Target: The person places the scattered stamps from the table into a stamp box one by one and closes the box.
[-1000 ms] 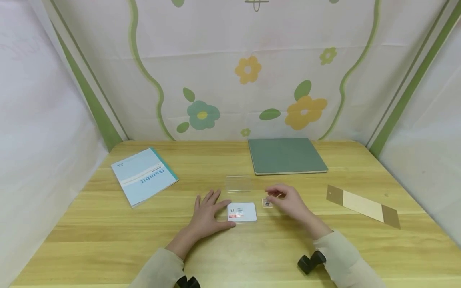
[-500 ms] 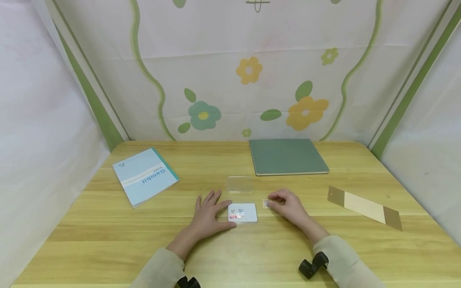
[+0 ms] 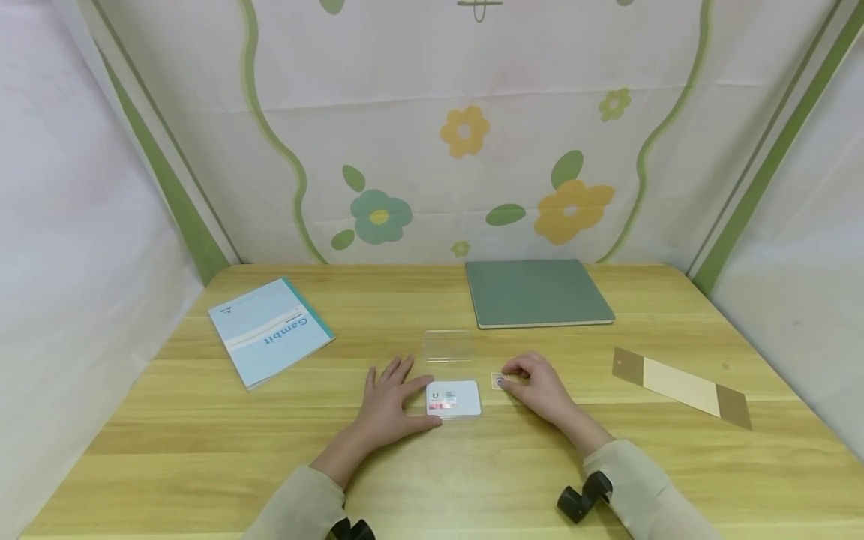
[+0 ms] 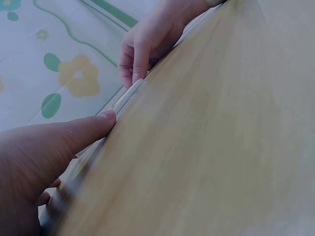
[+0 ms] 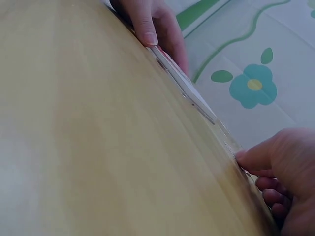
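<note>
A clear shallow plastic case (image 3: 461,417) lies in the middle of the wooden table with a white card (image 3: 466,397) in it, bearing print and a shiny patch. My left hand (image 3: 386,409) grips the case's left end, forefinger at the far corner and thumb at the near one. Just right of the case lies a small square piece (image 3: 496,379) with a pale border and a dark round mark. My right hand (image 3: 540,386) pinches at its right side with thumb and forefinger, partly covering it. The right wrist view shows that thumb (image 5: 246,158) low at the tabletop.
A clear plastic lid (image 3: 448,346) lies just behind the case. Farther back are a green book (image 3: 540,292) and, at left, a pale blue Gambit notebook (image 3: 270,330). A brown and cream paper strip (image 3: 682,386) lies at right. A flowered cloth hangs behind the table.
My right hand has come down onto the right side of the small square piece, its thumb and forefinger closing there. The left hand and the case have stayed put.
</note>
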Motion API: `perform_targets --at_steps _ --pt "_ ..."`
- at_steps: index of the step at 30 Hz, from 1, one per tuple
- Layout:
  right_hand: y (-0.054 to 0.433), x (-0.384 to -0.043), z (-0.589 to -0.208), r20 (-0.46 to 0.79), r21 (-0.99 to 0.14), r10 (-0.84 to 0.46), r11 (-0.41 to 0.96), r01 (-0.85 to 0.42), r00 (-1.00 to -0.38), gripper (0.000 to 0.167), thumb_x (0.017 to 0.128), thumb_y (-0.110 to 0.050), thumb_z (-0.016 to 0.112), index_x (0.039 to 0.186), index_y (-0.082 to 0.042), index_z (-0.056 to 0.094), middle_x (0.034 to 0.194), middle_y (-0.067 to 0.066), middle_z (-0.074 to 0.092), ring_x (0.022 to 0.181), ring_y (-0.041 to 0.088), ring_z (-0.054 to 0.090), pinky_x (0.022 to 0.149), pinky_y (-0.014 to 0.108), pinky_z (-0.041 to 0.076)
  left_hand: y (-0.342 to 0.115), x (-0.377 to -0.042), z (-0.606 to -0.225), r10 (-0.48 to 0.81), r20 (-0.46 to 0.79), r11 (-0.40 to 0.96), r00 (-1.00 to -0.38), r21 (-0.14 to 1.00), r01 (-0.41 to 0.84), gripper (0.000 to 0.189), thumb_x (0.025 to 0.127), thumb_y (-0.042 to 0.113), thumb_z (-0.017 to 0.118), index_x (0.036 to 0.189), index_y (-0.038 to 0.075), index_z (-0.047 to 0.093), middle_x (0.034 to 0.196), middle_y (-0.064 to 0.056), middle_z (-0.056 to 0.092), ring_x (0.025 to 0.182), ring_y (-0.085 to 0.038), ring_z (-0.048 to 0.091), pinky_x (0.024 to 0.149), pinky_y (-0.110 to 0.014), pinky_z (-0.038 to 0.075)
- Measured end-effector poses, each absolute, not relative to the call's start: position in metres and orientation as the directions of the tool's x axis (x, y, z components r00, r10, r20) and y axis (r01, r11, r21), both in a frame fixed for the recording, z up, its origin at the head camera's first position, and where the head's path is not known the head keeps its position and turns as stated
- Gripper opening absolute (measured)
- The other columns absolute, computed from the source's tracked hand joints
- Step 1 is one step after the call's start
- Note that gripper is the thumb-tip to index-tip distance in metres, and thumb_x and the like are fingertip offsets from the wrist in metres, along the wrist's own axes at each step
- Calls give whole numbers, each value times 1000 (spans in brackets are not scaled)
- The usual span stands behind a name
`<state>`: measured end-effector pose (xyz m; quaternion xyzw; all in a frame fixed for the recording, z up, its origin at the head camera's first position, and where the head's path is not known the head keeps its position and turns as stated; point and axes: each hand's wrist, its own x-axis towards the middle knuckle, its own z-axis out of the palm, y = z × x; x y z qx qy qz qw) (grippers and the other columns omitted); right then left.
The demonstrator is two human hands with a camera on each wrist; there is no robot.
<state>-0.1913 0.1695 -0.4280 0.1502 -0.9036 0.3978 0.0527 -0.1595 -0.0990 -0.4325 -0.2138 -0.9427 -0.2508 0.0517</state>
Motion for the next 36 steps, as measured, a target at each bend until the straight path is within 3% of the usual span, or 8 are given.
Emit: perform_targets --at_steps 15,23,29,36 --pt "167 -190 -428 217 -700 -228 641 -314 -949 13 74 -9 67 82 -8 57 83 1 49 79 18 44 71 34 37 -99 -159 -433 382 211 782 -899 445 437 67 66 63 57 120 22 53 135 -12 30 125 -30 17 93 -57 1" --pt "168 -191 -428 215 -748 -253 579 -325 -943 16 75 -2 65 88 -6 57 79 2 50 70 16 45 63 31 39 -99 -159 -432 386 215 780 -897 443 442 68 67 63 56 120 22 53 135 -12 30 125 -30 16 93 -57 1" --pt "168 -193 -427 225 -778 -240 539 -322 -944 9 78 -7 63 87 -9 65 72 -1 55 61 15 45 54 26 39 -98 -159 -432 386 211 778 -898 448 440 68 67 63 57 121 22 53 135 -13 30 125 -30 16 93 -57 1" --pt "152 -187 -418 181 -885 -199 395 -248 -963 10 78 -8 64 87 -5 67 78 3 62 64 14 50 57 24 42 -99 -159 -431 382 208 785 -901 441 435 67 67 62 57 120 22 53 135 -13 30 125 -30 17 93 -57 1"
